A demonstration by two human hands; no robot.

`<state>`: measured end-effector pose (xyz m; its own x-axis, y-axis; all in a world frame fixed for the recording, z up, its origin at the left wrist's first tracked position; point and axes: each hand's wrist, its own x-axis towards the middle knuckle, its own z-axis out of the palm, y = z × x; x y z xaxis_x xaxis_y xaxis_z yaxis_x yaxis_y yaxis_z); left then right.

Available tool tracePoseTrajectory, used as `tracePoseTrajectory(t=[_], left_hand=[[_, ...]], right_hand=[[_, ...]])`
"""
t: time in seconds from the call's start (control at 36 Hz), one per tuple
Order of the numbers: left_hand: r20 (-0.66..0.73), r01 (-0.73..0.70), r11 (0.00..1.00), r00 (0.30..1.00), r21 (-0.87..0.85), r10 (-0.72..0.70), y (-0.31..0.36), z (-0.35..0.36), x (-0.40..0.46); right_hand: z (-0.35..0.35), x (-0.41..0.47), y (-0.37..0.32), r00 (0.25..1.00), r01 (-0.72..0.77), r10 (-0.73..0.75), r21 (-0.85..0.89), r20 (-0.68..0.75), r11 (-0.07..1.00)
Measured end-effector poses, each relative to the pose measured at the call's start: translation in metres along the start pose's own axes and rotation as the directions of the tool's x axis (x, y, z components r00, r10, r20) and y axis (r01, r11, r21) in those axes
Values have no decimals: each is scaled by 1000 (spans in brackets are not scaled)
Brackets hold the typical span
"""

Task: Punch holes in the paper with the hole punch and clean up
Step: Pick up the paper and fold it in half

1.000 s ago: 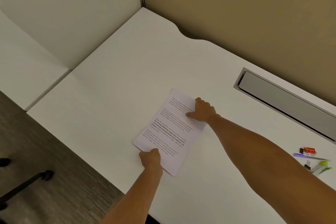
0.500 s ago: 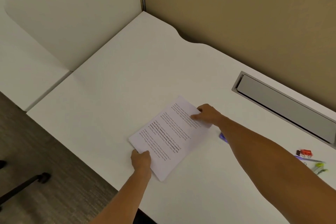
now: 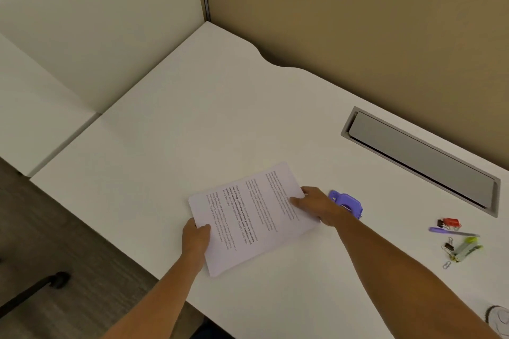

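— How far along is this? Any holes punched?

— None that I can see. I'd say it's barely begun: the paper (image 3: pixel 252 215) lies on the desk (image 3: pixel 192 118) near its front edge, and the hole punch (image 3: pixel 347 203) sits untouched at about three o'clock from the sheets, just beyond the right hand (image 3: pixel 316 205). Punching and tidying are all left, I'd judge.

— What are the hands doing?

— Left hand (image 3: pixel 196 239) pinches the stack's near left corner, thumb on top, fingers curled underneath. The right pinches the right-hand edge, thumb pressed on the page.

— How many of everything?

— One purple punch. One stack; I can't count its sheets. Over at three o'clock there's a small clutter: one purple pen (image 3: pixel 451 232), one red clip (image 3: pixel 450 222), one black binder clip (image 3: pixel 449 245), one greenish thing (image 3: pixel 468 246) I can't name, and one paperclip (image 3: pixel 446 264).
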<state>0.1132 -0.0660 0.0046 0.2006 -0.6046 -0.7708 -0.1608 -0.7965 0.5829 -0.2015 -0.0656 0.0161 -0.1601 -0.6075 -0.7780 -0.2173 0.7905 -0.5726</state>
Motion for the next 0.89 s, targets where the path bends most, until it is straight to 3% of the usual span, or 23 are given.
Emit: tracePoseTrajectory(t=[0.14,0.36,0.47,0.56,0.78,0.89], left_hand=[[37,-13,997,999,80,10,0,-1,5],[36,-49,991,998,127,45,-1,-1,8],[76,-80,989,995,124,71,-1,-1,7],[111,-105,989,989,106,93,-1,-2,7],[177,-22,997,984,-79,36,-15,-20,5],[216,76,932,976,-355,3,-28,-26,-4]], right_hand=[[10,-13,20,998,-37,29,165,49,986],[18,-25,26,1000,-5,5,142,-2,990],[16,-25,32,999,5,-11,122,47,993],[13,-23,37,1000,11,-8,97,-27,995],[17,-23,51,995,-1,29,294,-91,956],[21,-29,60,990,73,-15,403,-143,912]])
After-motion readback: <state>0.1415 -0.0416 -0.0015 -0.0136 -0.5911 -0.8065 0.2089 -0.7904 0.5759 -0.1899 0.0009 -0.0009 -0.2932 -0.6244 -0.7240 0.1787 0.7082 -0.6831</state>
